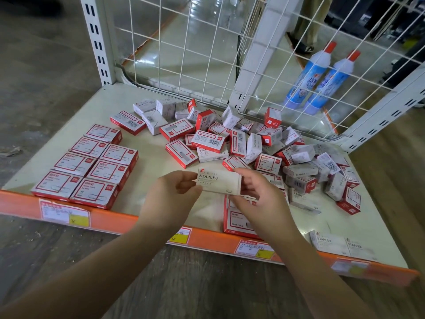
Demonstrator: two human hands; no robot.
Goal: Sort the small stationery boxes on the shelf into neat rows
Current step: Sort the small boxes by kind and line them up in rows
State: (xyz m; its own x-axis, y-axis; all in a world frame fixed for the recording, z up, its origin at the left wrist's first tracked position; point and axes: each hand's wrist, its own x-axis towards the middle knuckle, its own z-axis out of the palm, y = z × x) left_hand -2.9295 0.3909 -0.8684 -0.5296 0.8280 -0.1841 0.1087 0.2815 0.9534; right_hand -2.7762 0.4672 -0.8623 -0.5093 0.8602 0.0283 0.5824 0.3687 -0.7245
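Note:
A white box marked STAPLES (219,181) is held above the front middle of the shelf (147,199). My left hand (174,192) pinches its left end and my right hand (255,194) grips its right end. Several red-and-white paper-clip boxes (92,166) lie in two neat rows at the shelf's left. A loose heap of red and white boxes (253,143) covers the back and right. Under my right hand lie red-edged boxes (236,219) at the front. Two white staples boxes (340,245) sit side by side at the front right edge.
An orange price rail (110,218) with labels runs along the shelf front. White wire mesh (184,54) walls the back and right side. Two blue-and-white bottles (322,79) with red caps stand behind the mesh. A person's legs show beyond the mesh at top right.

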